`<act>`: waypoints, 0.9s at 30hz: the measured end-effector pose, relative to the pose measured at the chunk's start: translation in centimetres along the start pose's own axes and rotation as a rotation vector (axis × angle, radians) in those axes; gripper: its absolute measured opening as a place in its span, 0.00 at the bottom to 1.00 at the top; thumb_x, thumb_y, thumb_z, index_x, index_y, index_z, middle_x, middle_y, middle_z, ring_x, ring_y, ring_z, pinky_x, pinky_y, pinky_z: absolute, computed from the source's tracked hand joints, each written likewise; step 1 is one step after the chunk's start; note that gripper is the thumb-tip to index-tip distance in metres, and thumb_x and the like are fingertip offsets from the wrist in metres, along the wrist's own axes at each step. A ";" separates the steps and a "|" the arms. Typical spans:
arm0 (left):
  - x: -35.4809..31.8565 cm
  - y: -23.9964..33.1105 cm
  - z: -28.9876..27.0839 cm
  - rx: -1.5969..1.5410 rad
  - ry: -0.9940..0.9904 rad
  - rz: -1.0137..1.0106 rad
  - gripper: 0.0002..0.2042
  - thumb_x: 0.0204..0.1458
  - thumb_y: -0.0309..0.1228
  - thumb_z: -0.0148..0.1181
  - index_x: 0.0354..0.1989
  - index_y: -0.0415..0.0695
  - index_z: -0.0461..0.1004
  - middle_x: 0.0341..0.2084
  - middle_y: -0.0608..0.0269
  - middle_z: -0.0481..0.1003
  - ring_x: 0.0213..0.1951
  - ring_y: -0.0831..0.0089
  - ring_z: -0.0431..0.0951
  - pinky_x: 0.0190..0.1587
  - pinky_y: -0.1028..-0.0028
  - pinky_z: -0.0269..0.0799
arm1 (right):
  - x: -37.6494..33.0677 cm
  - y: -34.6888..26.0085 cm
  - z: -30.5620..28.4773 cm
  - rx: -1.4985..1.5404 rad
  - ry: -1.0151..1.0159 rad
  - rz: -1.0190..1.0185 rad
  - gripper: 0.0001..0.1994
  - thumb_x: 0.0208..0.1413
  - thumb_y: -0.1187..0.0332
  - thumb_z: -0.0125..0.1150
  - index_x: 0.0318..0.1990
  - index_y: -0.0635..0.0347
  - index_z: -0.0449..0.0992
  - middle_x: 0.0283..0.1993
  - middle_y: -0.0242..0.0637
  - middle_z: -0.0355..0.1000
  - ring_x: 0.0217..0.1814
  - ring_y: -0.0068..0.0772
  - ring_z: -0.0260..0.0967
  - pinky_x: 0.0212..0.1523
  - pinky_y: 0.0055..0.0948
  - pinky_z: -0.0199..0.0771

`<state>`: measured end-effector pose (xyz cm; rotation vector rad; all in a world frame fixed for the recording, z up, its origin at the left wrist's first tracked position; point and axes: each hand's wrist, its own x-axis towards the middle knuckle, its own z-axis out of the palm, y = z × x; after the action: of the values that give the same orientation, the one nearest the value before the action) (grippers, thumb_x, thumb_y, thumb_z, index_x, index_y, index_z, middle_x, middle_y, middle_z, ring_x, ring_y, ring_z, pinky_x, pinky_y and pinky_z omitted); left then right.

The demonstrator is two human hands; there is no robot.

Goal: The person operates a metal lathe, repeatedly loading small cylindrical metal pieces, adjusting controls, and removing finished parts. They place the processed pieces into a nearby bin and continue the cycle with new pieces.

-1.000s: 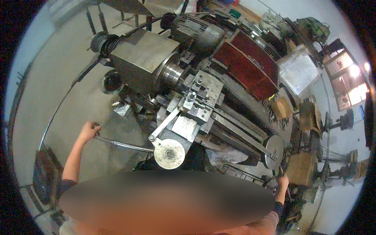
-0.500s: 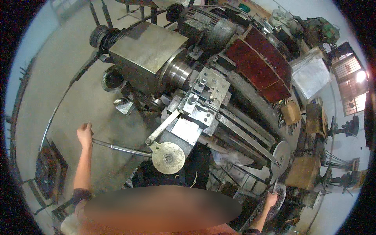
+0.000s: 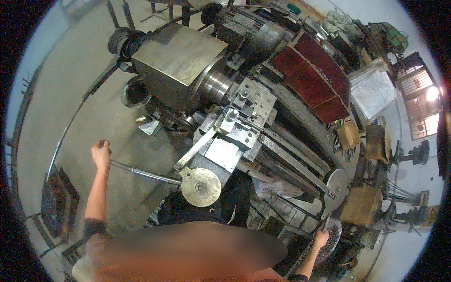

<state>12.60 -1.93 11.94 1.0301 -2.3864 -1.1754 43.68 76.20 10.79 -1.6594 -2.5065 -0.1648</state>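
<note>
Lever (image 3: 150, 174) probably wants slow, even pressure, left hand (image 3: 100, 154) curled round its far end, right hand (image 3: 321, 238) wrapped on the lower handle (image 3: 326, 220), keeping both steady.

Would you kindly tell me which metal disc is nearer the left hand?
The lower-centre disc, whose lever runs toward the left hand; the other disc is near the right hand.

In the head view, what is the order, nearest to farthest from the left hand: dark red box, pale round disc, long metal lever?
1. Long metal lever: outer end at the left hand.
2. Pale round disc: right of the hand, at the lever's other end.
3. Dark red box: farthest, toward upper right.
</note>
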 end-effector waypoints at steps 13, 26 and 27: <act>0.0 -3.3 2.8 -0.351 0.263 -0.151 0.08 0.39 0.24 0.51 0.29 0.34 0.70 0.19 0.60 0.69 0.19 0.74 0.68 0.21 0.77 0.64 | 5.9 2.1 0.0 -0.136 -0.011 -0.178 0.16 0.35 0.57 0.56 0.25 0.63 0.69 0.27 0.48 0.68 0.31 0.49 0.66 0.30 0.45 0.64; 6.8 3.2 15.1 -0.011 -0.009 0.306 0.10 0.36 0.30 0.55 0.26 0.37 0.73 0.17 0.56 0.73 0.21 0.70 0.73 0.25 0.73 0.67 | 1.8 4.1 5.1 -0.051 0.031 -0.036 0.18 0.39 0.56 0.53 0.26 0.67 0.69 0.28 0.55 0.68 0.32 0.56 0.67 0.32 0.46 0.67; 7.1 3.0 15.0 0.001 -0.013 0.308 0.09 0.36 0.30 0.55 0.26 0.38 0.73 0.16 0.56 0.73 0.20 0.70 0.73 0.25 0.73 0.67 | 1.4 3.5 5.0 -0.035 0.018 -0.008 0.18 0.40 0.57 0.53 0.27 0.67 0.70 0.28 0.55 0.69 0.32 0.55 0.67 0.32 0.45 0.67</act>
<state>-1.77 2.87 4.54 0.6250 -2.4443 -1.0699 46.14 79.67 6.15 -1.6535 -2.5118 -0.2244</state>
